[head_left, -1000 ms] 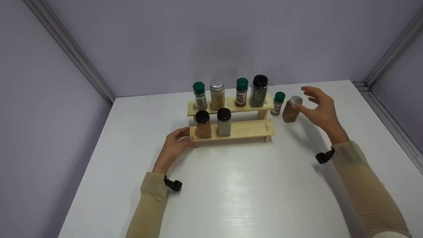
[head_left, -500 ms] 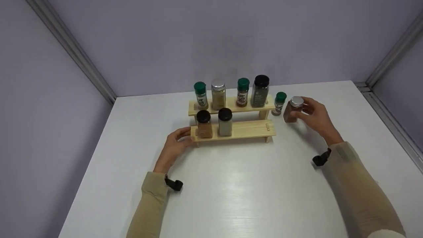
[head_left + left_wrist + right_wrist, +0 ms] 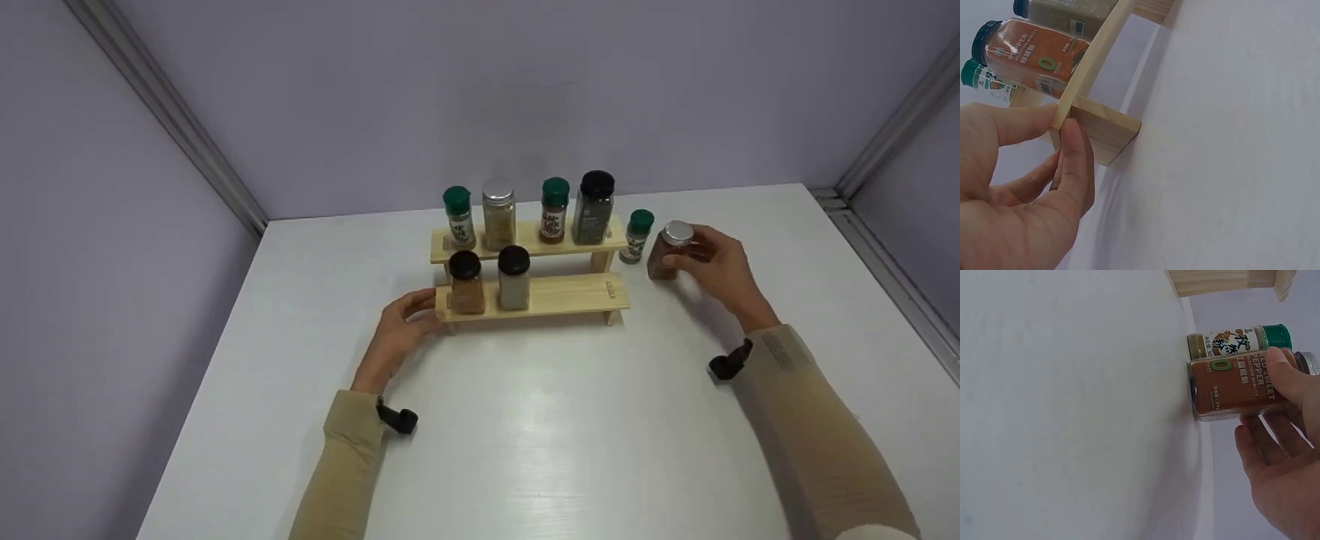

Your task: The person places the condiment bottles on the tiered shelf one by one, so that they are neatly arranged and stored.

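My left hand pinches the left end of the lower shelf of a two-tier wooden spice rack, thumb above and fingers below, as the left wrist view shows. With thumb and fingers around it, my right hand grips a silver-capped jar of red sweet pepper. That jar stands upright on the table to the right of the rack. Just beside it is a small green-capped spice bottle. On the lower shelf, near my left hand, stand a black-capped jar of orange-red powder and a black-capped jar of pale powder.
The upper shelf bears a green-capped bottle, a silver-capped jar, another green-capped bottle and a tall black-capped jar. The white table meets a pale wall behind the rack.
My right hand has moved in from the right and closed its fingers around the red sweet pepper jar. My left hand keeps its hold on the rack.
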`<state>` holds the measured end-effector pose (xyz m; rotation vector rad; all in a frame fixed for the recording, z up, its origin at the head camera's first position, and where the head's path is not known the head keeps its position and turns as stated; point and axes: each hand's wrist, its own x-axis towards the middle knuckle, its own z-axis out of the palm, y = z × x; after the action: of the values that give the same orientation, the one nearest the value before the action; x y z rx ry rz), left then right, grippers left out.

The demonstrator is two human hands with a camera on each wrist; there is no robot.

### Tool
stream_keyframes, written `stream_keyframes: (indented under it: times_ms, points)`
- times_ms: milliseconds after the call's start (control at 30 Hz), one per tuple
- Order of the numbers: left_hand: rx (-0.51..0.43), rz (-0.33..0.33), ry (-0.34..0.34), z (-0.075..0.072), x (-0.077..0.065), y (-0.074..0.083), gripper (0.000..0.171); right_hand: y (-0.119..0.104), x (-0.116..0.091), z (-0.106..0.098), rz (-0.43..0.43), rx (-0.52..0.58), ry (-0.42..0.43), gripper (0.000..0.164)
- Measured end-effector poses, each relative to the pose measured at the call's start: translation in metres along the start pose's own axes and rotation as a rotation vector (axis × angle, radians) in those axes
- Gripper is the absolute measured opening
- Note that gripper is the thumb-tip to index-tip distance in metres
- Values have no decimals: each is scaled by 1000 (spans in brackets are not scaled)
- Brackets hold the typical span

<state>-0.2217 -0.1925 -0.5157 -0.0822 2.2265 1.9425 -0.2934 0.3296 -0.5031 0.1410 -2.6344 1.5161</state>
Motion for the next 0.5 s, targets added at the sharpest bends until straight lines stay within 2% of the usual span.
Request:
stream_keyframes:
  times_ms: [167, 400, 500]
  points:
    - [4, 3, -1, -2, 1, -3, 52, -1, -2, 3, -21, 0, 18, 65]
    - [-10, 3, -10, -2, 0, -3, 53, -9, -7, 1, 15, -5, 24, 65]
    - [-37, 9, -19, -2, 0, -3, 52, -13, -9, 0, -13, 10, 30, 65]
